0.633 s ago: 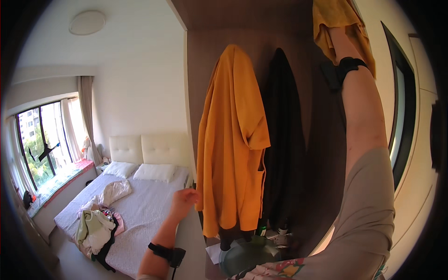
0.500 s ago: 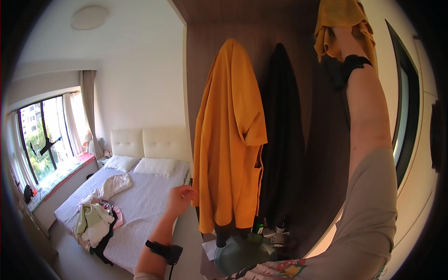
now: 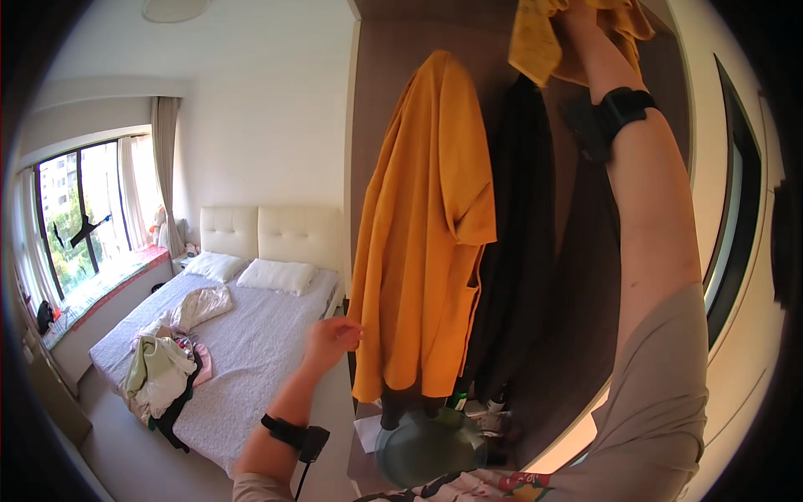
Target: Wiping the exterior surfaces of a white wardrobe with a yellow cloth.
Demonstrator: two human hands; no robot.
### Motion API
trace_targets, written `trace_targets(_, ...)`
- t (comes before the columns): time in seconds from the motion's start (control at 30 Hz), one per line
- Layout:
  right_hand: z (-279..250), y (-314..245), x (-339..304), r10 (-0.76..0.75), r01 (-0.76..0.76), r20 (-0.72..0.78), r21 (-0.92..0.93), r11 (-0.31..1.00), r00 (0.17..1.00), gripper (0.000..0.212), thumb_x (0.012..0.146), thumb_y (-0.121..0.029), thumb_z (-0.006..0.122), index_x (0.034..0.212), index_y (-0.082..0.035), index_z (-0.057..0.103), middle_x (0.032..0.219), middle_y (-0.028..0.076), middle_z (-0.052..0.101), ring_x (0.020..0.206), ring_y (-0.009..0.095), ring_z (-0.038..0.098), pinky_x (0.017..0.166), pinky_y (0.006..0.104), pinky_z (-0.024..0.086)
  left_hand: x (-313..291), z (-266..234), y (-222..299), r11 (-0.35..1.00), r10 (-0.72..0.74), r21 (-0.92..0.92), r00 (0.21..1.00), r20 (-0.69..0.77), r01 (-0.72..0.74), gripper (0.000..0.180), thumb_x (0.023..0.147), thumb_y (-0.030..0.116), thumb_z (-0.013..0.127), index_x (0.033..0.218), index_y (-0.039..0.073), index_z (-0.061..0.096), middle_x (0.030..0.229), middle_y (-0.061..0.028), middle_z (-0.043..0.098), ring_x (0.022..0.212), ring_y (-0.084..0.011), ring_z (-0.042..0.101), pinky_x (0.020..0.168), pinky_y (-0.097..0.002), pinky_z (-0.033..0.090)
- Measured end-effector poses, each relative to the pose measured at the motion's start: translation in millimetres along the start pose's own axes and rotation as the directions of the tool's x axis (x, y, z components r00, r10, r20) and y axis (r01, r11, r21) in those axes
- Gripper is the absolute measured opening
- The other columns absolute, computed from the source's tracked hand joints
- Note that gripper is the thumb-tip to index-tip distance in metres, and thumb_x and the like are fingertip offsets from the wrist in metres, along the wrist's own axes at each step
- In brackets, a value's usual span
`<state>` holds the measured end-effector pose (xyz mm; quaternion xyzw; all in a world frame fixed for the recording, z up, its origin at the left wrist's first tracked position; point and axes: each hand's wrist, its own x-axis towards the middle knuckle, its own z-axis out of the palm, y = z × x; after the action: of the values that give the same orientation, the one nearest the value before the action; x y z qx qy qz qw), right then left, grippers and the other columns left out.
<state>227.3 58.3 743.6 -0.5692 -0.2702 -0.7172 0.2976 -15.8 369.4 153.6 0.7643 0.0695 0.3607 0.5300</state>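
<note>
A long orange-yellow garment (image 3: 422, 243) with a short sleeve hangs against the dark brown panel. Just at its left edge is my left hand (image 3: 335, 341), its fingers curled toward the thumb and nothing visible in them. High at the upper right, my right hand (image 3: 577, 15) is raised with a mustard-yellow cloth (image 3: 537, 43) draped around it. The fingers of that hand are largely hidden by the cloth and cut off by the picture's top edge. Below the cloth, a black garment (image 3: 523, 226) hangs beside the orange-yellow one.
A greenish translucent basin (image 3: 427, 452) stands low in front of the brown panel (image 3: 577, 293), with small items beside it. To the left, a bed (image 3: 259, 335) carries pillows and a heap of clothes (image 3: 163, 372). A window (image 3: 84, 209) is at far left.
My right hand and the yellow cloth have moved left and up, over the top of the black garment. The whole view has shifted slightly. My left hand stays beside the orange-yellow garment.
</note>
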Motion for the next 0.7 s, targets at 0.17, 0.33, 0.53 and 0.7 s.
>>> trace_targets(0.17, -16.0, -94.7, -14.1, -0.31, 0.299, 0.073, 0.128, 0.946, 0.948, 0.063, 0.099, -0.04, 0.056, 0.151, -0.006, 0.046, 0.159, 0.015, 0.039, 0.149, 0.032, 0.032, 0.123, 0.0435, 0.025, -12.1, -27.0, -15.3, 0.999, 0.038, -0.003, 0.999, 0.009, -0.038, 0.014, 0.093, 0.003, 0.063, 0.101, -0.004, 0.073, 0.086, -0.0075, 0.074, 0.078, -0.0132, 0.072, 0.068, -0.0265, 0.056)
trace_targets(0.33, -18.4, -145.8, -33.0, -0.357, 0.337, 0.105, 0.167, 0.927, 0.928, 0.063, 0.098, -0.04, 0.057, 0.151, -0.007, 0.047, 0.158, 0.015, 0.04, 0.148, 0.032, 0.034, 0.122, 0.044, 0.026, -22.9, -79.8, -37.9, 0.999, -0.001, 0.048, 1.0, 0.009, 0.0, 0.015, 0.093, 0.002, 0.062, 0.101, -0.002, 0.073, 0.083, -0.0085, 0.074, 0.077, -0.0143, 0.072, 0.067, -0.0272, 0.056)
trace_targets(0.53, -16.9, -180.0, -51.0, -0.308, 0.295, 0.139, 0.111, 0.949, 0.941, 0.064, 0.097, -0.041, 0.057, 0.15, -0.008, 0.048, 0.157, 0.015, 0.042, 0.146, 0.032, 0.036, 0.121, 0.0447, 0.027, -34.6, -165.7, -44.6, 0.999, -0.036, 0.035, 0.999, 0.033, 0.035, 0.016, 0.092, 0.002, 0.06, 0.101, -0.002, 0.074, 0.083, -0.0091, 0.075, 0.071, -0.0142, 0.07, 0.065, -0.0278, 0.056)
trace_targets(0.7, -15.6, -194.1, -66.2, -0.244, 0.238, 0.173, 0.053, 0.97, 0.954, 0.064, 0.096, -0.041, 0.058, 0.15, -0.008, 0.049, 0.155, 0.015, 0.044, 0.145, 0.032, 0.037, 0.121, 0.0452, 0.028, -36.2, -215.3, -58.3, 0.996, -0.081, 0.055, 0.993, 0.084, 0.077, 0.016, 0.093, 0.0, 0.059, 0.101, -0.003, 0.073, 0.084, -0.0093, 0.074, 0.075, -0.0143, 0.071, 0.069, -0.0274, 0.058)
